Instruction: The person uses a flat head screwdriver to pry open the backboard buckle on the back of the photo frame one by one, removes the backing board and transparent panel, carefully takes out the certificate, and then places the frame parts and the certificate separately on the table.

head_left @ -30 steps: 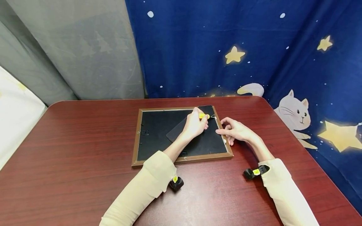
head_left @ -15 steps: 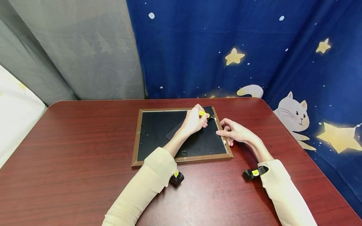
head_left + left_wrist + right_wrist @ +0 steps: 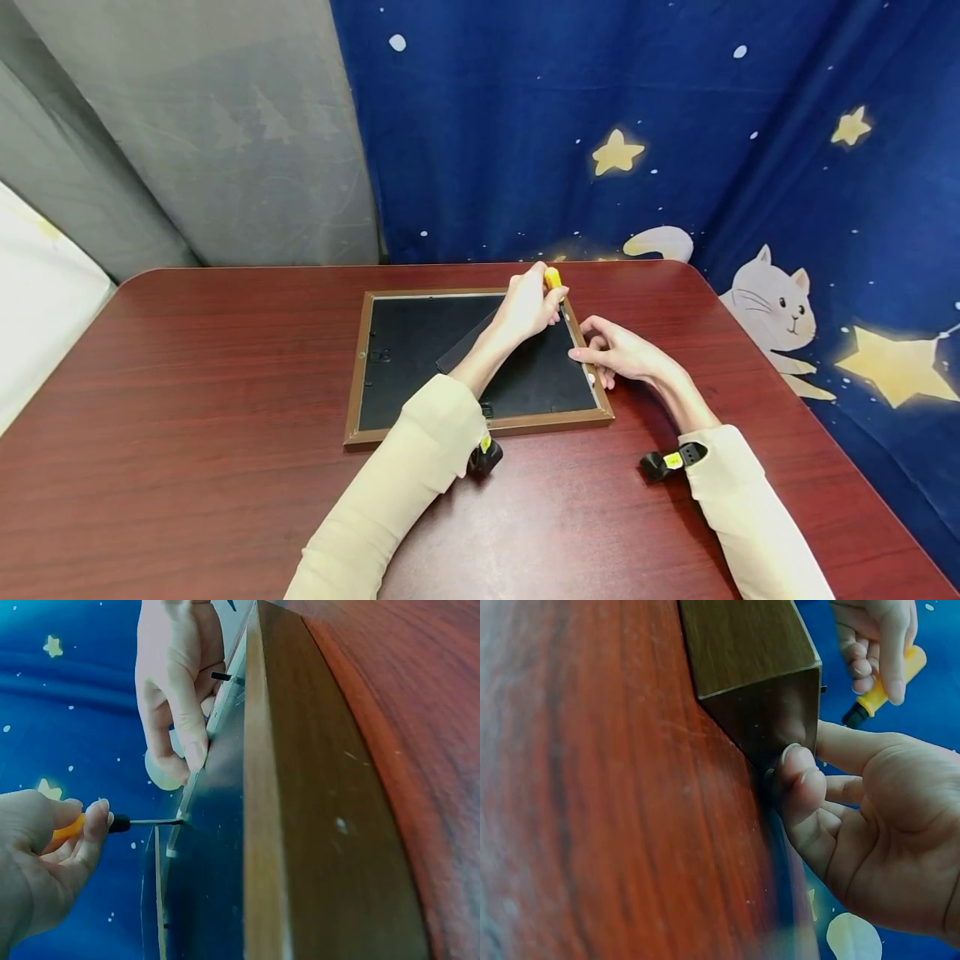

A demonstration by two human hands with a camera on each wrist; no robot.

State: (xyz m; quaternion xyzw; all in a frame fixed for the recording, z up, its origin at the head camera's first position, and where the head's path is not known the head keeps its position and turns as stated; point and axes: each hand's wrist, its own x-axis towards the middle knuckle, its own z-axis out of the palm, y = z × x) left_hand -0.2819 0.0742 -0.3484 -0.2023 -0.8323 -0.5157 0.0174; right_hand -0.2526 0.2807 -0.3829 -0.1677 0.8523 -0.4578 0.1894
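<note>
A picture frame (image 3: 555, 422) with a brown wooden rim lies back side up on the table. Its black backing board (image 3: 408, 325) carries a dark stand leg, partly hidden by an arm. My left hand (image 3: 525, 307) grips a screwdriver (image 3: 553, 278) by its yellow handle. In the left wrist view, the thin metal shaft (image 3: 150, 821) reaches the inner edge of the frame's right side, near the far corner. My right hand (image 3: 628, 352) holds that right side lower down, thumb on top and the other fingers curled against the outer face.
The reddish-brown table (image 3: 187, 367) extends to the left and front of the frame. Behind it hang a grey curtain (image 3: 247, 150) and a blue curtain (image 3: 510, 142) with stars and a cat. A small black camera (image 3: 656, 467) is strapped to my right wrist.
My left hand has moved slightly up and right, and the screwdriver has tilted from nearly flat to steeper, handle raised. My right hand stays on the frame's right side.
</note>
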